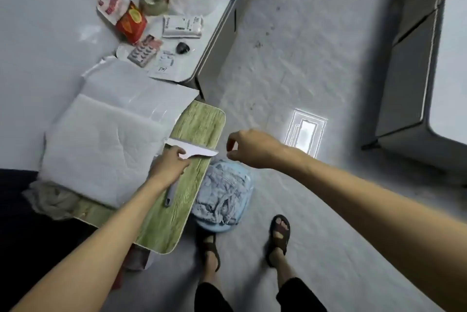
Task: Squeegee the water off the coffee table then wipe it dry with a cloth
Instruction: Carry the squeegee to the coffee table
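A low coffee table (202,125) with a green wood-grain top stands in front of me. My left hand (169,165) grips a white squeegee (194,150) by its grey handle, which sticks out below the hand. The white blade lies across the tabletop near its right edge. My right hand (250,147) hovers just right of the table, above a blue basin, with fingers loosely curled and nothing in it. A pale blue cloth (222,193) lies bunched inside that basin (246,204), which sits on the floor against the table's right side.
A big white padded sheet (101,145) covers the table's left part. Behind stands a white cabinet top (197,59) crowded with packets, a jar and plastic bags. A grey cabinet (414,59) stands at right. My sandalled feet (278,233) are on the grey floor.
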Demonstrator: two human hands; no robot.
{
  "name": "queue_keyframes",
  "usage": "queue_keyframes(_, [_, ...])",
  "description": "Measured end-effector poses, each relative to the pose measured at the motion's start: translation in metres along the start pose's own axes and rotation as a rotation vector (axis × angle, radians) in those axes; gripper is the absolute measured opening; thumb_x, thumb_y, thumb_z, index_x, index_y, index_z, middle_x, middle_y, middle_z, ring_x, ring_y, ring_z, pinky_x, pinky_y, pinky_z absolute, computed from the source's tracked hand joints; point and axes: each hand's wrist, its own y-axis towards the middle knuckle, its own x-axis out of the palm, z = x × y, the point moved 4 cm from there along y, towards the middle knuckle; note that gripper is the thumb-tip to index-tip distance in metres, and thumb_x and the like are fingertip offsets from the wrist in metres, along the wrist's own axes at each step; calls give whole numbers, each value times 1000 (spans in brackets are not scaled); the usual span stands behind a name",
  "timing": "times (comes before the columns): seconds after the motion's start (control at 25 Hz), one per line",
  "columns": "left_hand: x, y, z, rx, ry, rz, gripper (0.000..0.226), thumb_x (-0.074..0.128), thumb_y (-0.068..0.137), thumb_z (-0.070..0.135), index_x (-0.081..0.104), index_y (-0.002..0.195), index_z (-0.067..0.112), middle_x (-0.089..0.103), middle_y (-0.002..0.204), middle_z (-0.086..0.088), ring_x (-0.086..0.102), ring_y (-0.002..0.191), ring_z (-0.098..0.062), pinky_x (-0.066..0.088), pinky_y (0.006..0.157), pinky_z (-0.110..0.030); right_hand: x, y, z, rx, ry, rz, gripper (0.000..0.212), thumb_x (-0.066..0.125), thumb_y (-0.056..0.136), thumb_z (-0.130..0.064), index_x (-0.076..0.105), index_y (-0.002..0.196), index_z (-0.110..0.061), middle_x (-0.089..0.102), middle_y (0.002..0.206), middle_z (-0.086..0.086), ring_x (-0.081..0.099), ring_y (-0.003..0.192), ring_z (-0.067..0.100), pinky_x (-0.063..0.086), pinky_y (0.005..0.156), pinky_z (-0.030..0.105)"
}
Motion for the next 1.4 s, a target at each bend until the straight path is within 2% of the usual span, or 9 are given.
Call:
queue_keyframes(0.12, [36,70,-51,-56,74,34,38,62,87,20,52,123,9,65,118,-16,61,105,-36,41,76,-33,58,60,13,82,101,14,21,56,92,-27,65,108,-15,69,105,8,61,86,25,48,71,34])
queue_keyframes(0.28, [81,125,-114,-126,180,-15,66,58,93,25,26,148,6,49,141,-21,50,125,-41,45,99,-46,130,111,26,142,200,5,20,56,93,-25,64,110,-18,68,109,6,55,81,20,40,67,29])
queue_keyframes(0.52, [106,151,-140,-73,369,-67,34,49,98,33,53,119,8,68,111,-14,65,95,-33,50,78,-39,170,125,48,264,161,11,20,54,93,-29,62,110,-22,67,112,6,58,92,24,46,73,34])
queue_keyframes(0.64, [103,148,-117,-21,285,-178,31,54,96,36,59,104,6,69,93,-13,65,80,-31,52,73,-37,162,109,61,320,207,16,22,54,93,-30,63,112,-21,67,111,8,61,98,27,51,80,38])
queue_keyframes(0.8, [90,109,-29,174,55,-376,21,59,94,28,56,78,15,65,65,-4,62,47,-10,49,47,-24,123,60,72,390,241,63,26,54,94,-33,66,112,-19,70,109,8,63,96,26,52,80,37])
queue_keyframes(1.04, [67,3,160,316,-290,-553,22,64,90,23,60,76,7,61,50,-7,58,45,-18,48,48,-25,34,-48,81,400,370,183,52,56,89,-55,61,120,-14,70,108,9,63,100,26,49,80,36])
queue_keyframes(1.2, [52,-74,298,397,-344,-552,17,59,93,16,57,83,2,62,61,-14,58,49,-17,47,49,-23,-51,-130,110,371,480,364,23,60,89,-46,51,79,-26,58,71,-4,54,66,18,32,49,24])
queue_keyframes(1.32, [47,-114,386,489,-252,-465,14,60,90,20,59,83,7,68,74,-9,59,57,-18,46,56,-27,-114,-181,147,339,398,449,23,54,92,-27,40,74,-28,59,77,2,53,72,26,29,47,22])
queue_keyframes(1.4, [48,-140,444,542,-181,-427,16,61,87,26,60,75,15,72,79,-2,61,59,-15,41,56,-25,-153,-218,179,329,356,491,16,42,93,-20,37,78,-26,61,77,9,58,71,34,37,45,32])
